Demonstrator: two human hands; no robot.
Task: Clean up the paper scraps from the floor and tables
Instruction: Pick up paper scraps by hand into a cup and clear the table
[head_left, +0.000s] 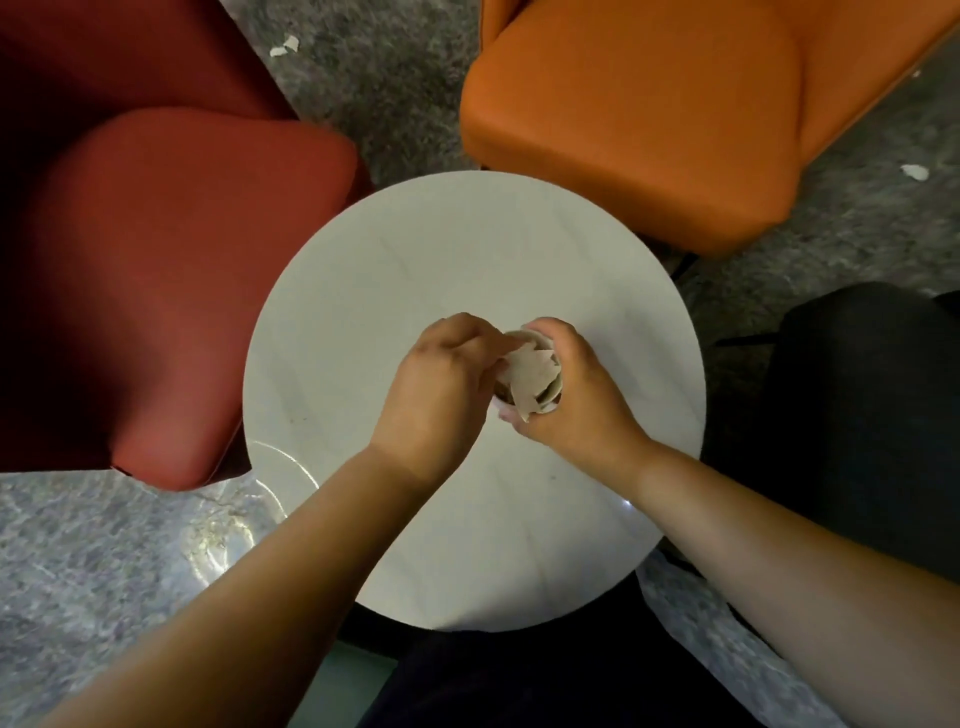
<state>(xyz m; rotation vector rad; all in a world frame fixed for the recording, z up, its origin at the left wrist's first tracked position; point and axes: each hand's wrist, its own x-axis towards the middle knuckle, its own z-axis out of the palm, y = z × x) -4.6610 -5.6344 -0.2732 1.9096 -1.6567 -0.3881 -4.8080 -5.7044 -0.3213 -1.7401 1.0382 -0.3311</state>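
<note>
Scraps (530, 376) fill the cup (545, 410) I grip in my right hand (582, 400) above the worktop (415, 291); my left hand (441, 384) pinches one scrap at the cup's rim.

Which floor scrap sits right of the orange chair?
The lone scrap on the carpet, right of the orange chair. The other scraps lie top left, between the red chair and the orange one.

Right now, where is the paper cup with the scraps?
In the head view the paper cup is over the middle of the round white table, held in the right hand, with the left hand at its left rim.
</note>
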